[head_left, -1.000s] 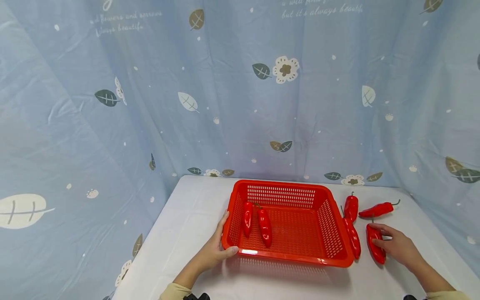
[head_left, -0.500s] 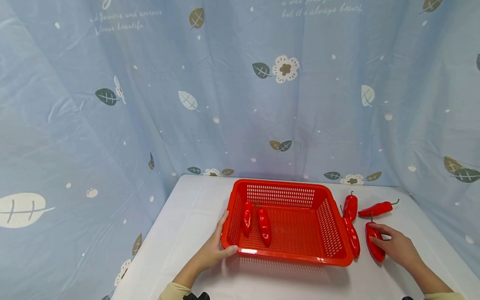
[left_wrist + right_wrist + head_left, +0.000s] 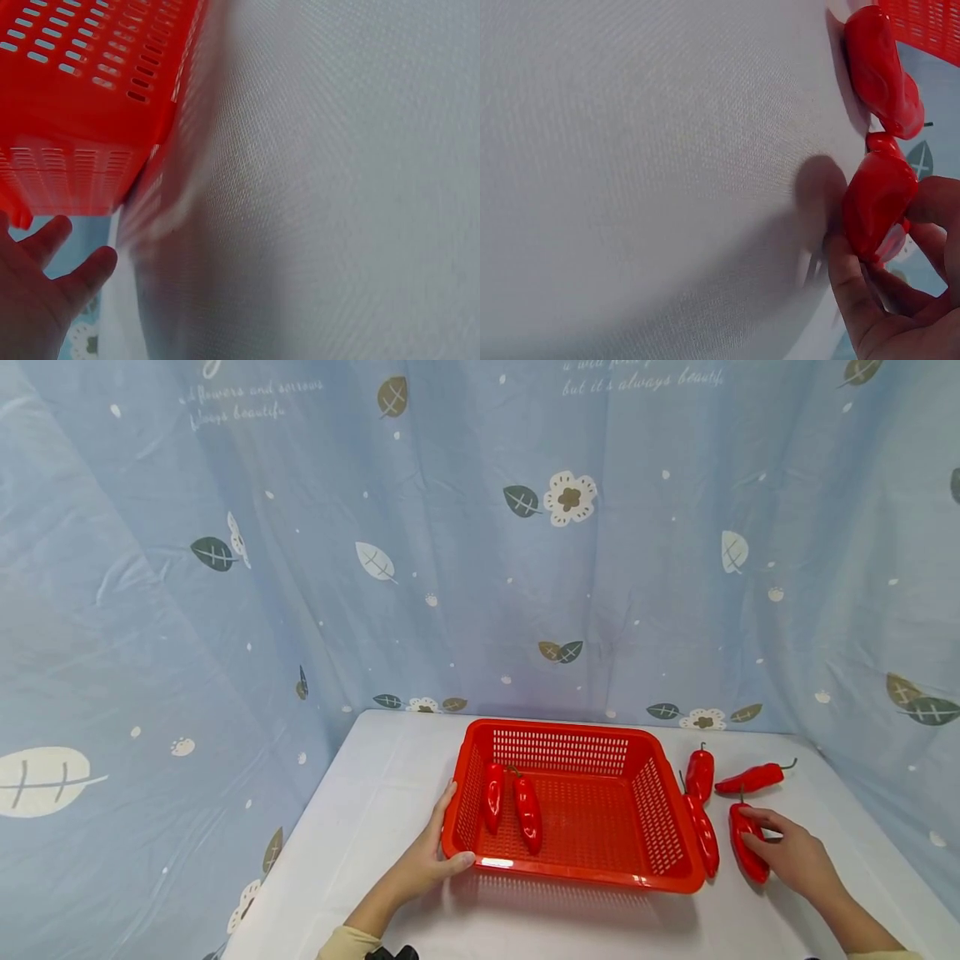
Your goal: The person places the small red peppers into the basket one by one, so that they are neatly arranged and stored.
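Note:
My right hand (image 3: 801,855) pinches a long red pepper (image 3: 744,843) between thumb and fingers, at the right of the white table. In the right wrist view the same pepper (image 3: 877,201) sits between the fingertips, close to the cloth. My left hand (image 3: 424,862) rests on the front left corner of a red plastic basket (image 3: 570,878), thumb on the front rim and fingers along the left side. The left wrist view shows spread, straight fingers (image 3: 86,277) beside the basket wall (image 3: 75,142). Inside the basket lie two red peppers, a smaller one (image 3: 492,797) and a longer one (image 3: 528,814).
Three more red peppers lie right of the basket: one (image 3: 701,774) at the back, one (image 3: 702,835) along the basket's right side, one (image 3: 752,778) further right with its stem to the right. A blue patterned curtain (image 3: 465,568) hangs behind and beside the white table (image 3: 375,768).
Almost nothing differs. The whole head view shifts very slightly; both hands keep their places on the basket and the pepper.

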The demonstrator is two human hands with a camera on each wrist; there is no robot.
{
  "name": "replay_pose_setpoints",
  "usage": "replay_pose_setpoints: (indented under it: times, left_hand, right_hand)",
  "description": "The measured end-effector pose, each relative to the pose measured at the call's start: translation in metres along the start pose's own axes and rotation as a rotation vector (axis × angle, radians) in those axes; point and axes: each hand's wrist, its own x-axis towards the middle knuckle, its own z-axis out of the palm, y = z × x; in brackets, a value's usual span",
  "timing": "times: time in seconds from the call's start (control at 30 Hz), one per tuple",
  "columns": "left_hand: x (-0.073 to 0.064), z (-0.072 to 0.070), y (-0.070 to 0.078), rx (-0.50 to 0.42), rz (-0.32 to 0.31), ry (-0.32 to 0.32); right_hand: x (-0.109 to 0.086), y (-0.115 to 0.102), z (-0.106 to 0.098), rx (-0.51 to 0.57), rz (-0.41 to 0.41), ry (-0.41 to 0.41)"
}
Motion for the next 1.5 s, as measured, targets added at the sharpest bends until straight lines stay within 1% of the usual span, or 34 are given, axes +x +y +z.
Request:
replay_pose_setpoints:
  times: [0.17,0.27,0.4,0.57,0.73,0.97,1.27,1.5]
  left_hand:
    - [0.001,-0.001,0.0,-0.005,0.002,-0.005]
    - [0.001,-0.001,-0.002,0.005,0.015,-0.004]
    - [0.0,0.0,-0.003,0.009,0.026,-0.002]
    - [0.0,0.0,-0.002,0.001,0.023,-0.001]
    - [0.0,0.0,-0.001,0.002,0.006,-0.001]
    - [0.001,0.0,-0.001,0.009,-0.01,0.0]
    - [0.001,0.0,0.0,0.021,-0.011,0.001]
    - [0.0,0.001,0.001,0.009,-0.008,-0.005]
  right_hand:
    - [-0.001,-0.003,-0.003,0.006,0.005,0.013]
    - [-0.001,-0.004,-0.004,0.013,0.007,0.01]
    - [-0.002,-0.006,-0.006,0.02,-0.011,0.017]
    - [-0.003,-0.01,-0.009,0.013,-0.037,0.043]
    - [-0.005,-0.016,-0.012,0.019,-0.049,0.045]
    - [-0.007,-0.023,-0.014,0.026,-0.095,0.056]
    - [-0.011,-0.031,-0.015,0.046,-0.142,0.069]
    - [-0.015,-0.038,-0.014,0.061,-0.138,0.062]
